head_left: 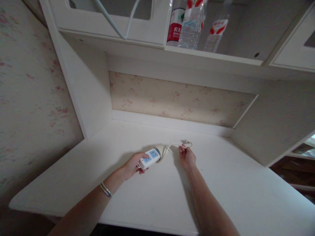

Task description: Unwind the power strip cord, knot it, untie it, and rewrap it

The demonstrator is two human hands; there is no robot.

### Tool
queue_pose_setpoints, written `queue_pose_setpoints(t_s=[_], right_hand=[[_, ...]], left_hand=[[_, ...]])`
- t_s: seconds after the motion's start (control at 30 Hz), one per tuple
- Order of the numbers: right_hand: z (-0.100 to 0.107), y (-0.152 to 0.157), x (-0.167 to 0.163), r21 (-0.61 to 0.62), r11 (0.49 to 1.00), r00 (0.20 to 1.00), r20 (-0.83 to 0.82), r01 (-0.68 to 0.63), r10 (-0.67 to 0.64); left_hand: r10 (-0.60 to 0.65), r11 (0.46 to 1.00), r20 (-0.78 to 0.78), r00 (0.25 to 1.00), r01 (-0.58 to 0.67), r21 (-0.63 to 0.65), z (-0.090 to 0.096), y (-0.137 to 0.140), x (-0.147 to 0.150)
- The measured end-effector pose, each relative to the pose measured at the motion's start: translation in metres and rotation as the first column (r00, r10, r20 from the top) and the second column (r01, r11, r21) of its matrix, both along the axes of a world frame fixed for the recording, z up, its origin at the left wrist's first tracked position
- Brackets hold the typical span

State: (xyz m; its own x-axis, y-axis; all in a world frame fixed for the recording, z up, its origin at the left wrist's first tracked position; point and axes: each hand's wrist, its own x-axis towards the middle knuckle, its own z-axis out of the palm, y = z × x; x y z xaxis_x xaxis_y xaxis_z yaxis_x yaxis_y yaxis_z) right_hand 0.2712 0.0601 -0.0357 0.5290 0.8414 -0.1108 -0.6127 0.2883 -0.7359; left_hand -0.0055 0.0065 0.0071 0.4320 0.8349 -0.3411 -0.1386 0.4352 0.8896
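My left hand (136, 164) is closed around the near end of a white power strip (150, 157) with blue socket faces. White cord (161, 152) is wound in several turns about the strip's far end. From these turns a loose length runs right to my right hand (187, 158), whose fingers pinch it. Past those fingers the cord's short free end (189, 143) curls over the tabletop; I cannot make out clearly what is at its tip. The strip is held tilted, a little above the white surface.
A white desktop (157, 196) spreads under both hands, with its front edge near me. Overhead, a shelf (211, 55) holds several bottles (190, 28). A pale bent bar (124, 34) hangs in front of the cabinet door. White side panels stand left and right.
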Motion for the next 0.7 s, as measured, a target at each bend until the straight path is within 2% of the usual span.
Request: queue_pose_setpoints(t_s=[0.13, 0.27, 0.4, 0.57, 0.63, 0.7], right_hand=[[0.0, 0.0, 0.002, -0.013, 1.0, 1.0, -0.009, -0.003, 0.002], [0.001, -0.003, -0.007, -0.035, 0.99, 0.99, 0.027, -0.138, 0.139], [0.005, -0.01, -0.02, -0.068, 0.945, 0.944, 0.057, -0.32, 0.324], [0.008, -0.018, -0.033, -0.056, 0.86, 0.847, 0.149, -0.507, 0.51], [0.01, -0.018, -0.034, -0.057, 0.866, 0.854, 0.146, -0.496, 0.499], [0.011, -0.016, -0.033, -0.061, 0.9, 0.897, 0.076, -0.431, 0.435]], left_hand=[[0.197, 0.98, 0.125, 0.972, -0.195, -0.032, 0.001, 0.008, -0.006], [0.258, 0.966, 0.22, 0.941, -0.25, -0.062, 0.006, 0.01, -0.013], [0.144, 0.99, 0.219, 0.965, -0.143, -0.022, 0.01, 0.005, -0.013], [-0.081, 0.997, 0.093, 0.992, 0.078, 0.029, 0.008, -0.002, -0.01], [-0.158, 0.986, 0.032, 0.987, 0.156, 0.057, 0.006, -0.003, -0.01], [-0.199, 0.978, -0.032, 0.979, 0.201, 0.051, 0.004, -0.004, -0.009]])
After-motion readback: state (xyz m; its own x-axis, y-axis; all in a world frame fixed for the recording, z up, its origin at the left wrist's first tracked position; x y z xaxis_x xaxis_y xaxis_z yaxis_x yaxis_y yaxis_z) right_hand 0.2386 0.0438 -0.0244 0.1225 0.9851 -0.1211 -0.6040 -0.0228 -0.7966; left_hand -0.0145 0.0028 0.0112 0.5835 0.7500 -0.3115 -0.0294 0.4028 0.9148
